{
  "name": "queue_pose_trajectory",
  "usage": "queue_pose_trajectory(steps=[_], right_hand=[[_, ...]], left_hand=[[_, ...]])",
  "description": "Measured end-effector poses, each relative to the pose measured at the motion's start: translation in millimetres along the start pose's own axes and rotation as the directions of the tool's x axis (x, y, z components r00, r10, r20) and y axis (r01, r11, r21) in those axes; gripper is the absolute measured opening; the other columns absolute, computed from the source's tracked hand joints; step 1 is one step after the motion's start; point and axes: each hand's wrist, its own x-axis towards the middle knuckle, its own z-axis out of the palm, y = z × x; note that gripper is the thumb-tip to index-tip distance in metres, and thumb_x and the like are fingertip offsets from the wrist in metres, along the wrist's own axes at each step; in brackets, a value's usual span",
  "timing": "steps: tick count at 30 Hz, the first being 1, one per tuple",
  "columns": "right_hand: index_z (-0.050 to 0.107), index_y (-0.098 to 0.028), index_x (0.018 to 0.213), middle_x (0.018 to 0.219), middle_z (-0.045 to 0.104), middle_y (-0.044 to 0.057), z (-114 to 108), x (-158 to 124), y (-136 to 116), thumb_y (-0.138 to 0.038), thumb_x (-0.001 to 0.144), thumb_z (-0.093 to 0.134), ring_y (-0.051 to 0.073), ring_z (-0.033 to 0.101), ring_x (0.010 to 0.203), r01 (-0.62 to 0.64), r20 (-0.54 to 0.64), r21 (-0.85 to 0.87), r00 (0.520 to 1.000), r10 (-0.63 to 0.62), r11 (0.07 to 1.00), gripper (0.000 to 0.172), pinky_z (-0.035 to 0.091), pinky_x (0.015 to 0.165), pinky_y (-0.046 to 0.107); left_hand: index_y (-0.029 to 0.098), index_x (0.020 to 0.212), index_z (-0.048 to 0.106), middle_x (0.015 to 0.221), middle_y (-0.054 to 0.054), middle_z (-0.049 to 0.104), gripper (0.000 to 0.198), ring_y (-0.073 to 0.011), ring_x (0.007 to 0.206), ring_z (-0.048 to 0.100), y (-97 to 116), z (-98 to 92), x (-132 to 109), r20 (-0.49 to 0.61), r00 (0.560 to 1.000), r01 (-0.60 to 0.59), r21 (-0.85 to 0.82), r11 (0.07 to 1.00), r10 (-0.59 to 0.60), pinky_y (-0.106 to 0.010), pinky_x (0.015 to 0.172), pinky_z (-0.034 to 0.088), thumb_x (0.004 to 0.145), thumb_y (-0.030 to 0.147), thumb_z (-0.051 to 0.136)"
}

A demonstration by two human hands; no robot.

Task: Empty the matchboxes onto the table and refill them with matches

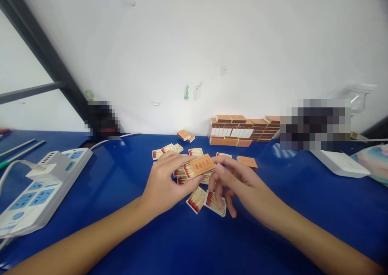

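Both my hands meet over the middle of a blue table (121, 226). My left hand (165, 184) is closed round a half-open matchbox (198, 166): an orange sleeve with red print, its tray of red-tipped matches poking out on the left. The thumb and forefinger of my right hand (233, 182) pinch the sleeve's right end, while the other fingers hang spread. Below and behind my hands lie several open match trays (197, 199) full of matches. An orange sleeve (247, 161) lies flat just right of them.
A stack of closed matchboxes (242, 130) stands against the white wall, with two loose boxes (185, 135) to its left. A white power strip (39, 186) with a plugged-in adapter lies at left. A white flat device (341, 162) sits at right. Blurred patches hide two spots.
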Motion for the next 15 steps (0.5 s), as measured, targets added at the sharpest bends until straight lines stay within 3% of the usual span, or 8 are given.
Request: queue_pose_trajectory(steps=[2,5,8,12,15], right_hand=[[0.059,-0.024,0.115,0.081,0.064,0.000,0.7,-1.2,-3.1,-0.066,0.092,0.066,0.014,0.063,0.054,-0.022,0.029,-0.014,0.999,0.023,1.000,0.048,0.047,0.036,0.023],[0.062,-0.022,0.096,0.074,0.061,-0.002,-1.8,0.6,-4.7,-0.064,0.090,0.070,0.012,0.059,0.054,-0.027,-0.110,-0.034,0.994,0.023,0.999,0.043,0.044,0.037,0.020],[0.061,-0.021,0.083,0.063,0.057,-0.003,-2.6,2.4,-1.1,-0.063,0.085,0.075,0.010,0.052,0.048,-0.085,-0.069,-0.082,0.994,0.080,0.993,0.045,0.041,0.036,0.020],[0.062,-0.021,0.082,0.054,0.050,-0.005,-7.0,5.9,6.2,-0.065,0.085,0.073,0.009,0.042,0.045,-0.078,-0.121,-0.175,0.991,0.057,0.981,0.045,0.034,0.038,0.020],[0.061,-0.022,0.081,0.056,0.050,-0.005,-29.3,14.9,0.9,-0.065,0.086,0.071,0.010,0.043,0.047,-0.029,-0.229,-0.207,0.973,-0.020,0.978,0.045,0.035,0.040,0.022]], left_hand=[[0.021,0.112,0.076,0.103,-0.004,0.081,0.033,-0.0222,0.093,0.075,0.1,0.2,-0.2,0.020,1.000,-0.003,-0.006,1.000,0.004,-0.040,0.087,0.059,0.081,0.024,0.086],[0.020,0.113,0.076,0.106,-0.005,0.082,0.035,-0.0230,0.094,0.076,-1.8,0.1,-1.2,0.057,0.998,-0.010,-0.001,1.000,0.011,-0.040,0.088,0.060,0.082,0.031,0.088],[0.019,0.117,0.075,0.104,-0.006,0.082,0.042,-0.0234,0.090,0.077,-4.8,1.2,-3.5,0.087,0.994,-0.065,0.022,0.998,0.063,-0.041,0.085,0.062,0.082,0.037,0.089],[0.018,0.119,0.074,0.104,-0.006,0.082,0.043,-0.0235,0.089,0.078,-8.5,3.6,-6.2,0.067,0.989,-0.135,0.060,0.989,0.131,-0.041,0.084,0.063,0.083,0.038,0.088],[0.018,0.120,0.073,0.104,-0.006,0.082,0.040,-0.0228,0.092,0.079,-11.1,3.7,-6.0,0.044,0.989,-0.142,0.098,0.985,0.138,-0.041,0.086,0.063,0.086,0.035,0.086]])
